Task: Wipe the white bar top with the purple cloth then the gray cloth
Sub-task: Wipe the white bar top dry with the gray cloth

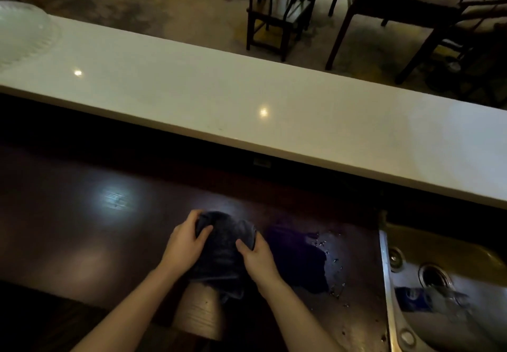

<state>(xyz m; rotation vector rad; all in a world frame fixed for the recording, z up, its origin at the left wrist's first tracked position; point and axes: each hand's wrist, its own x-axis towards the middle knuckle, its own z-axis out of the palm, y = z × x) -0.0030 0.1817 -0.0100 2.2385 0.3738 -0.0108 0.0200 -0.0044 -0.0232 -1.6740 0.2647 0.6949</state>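
- Both hands grip the gray cloth (223, 247) from opposite sides over the dark lower surface (82, 214).
- The left hand (184, 243) is closed on the cloth's left edge, thumb on top and fingers curled round the far corner.
- The right hand (258, 257) is closed on the right edge, thumb pressed into the fabric.
- The cloth is bunched between them, its near end hanging down toward the person.
- The purple cloth (295, 258) lies just right of the right hand on the same dark surface; in this dim light its outline is hard to trace.
- Small water drops (333, 269) dot the surface beside it.
- The white bar top (247, 90) runs across beyond, raised above the lower surface, with a clear glass dish (24, 33) at its left end.
- A metal sink (450, 283) sits at the right.
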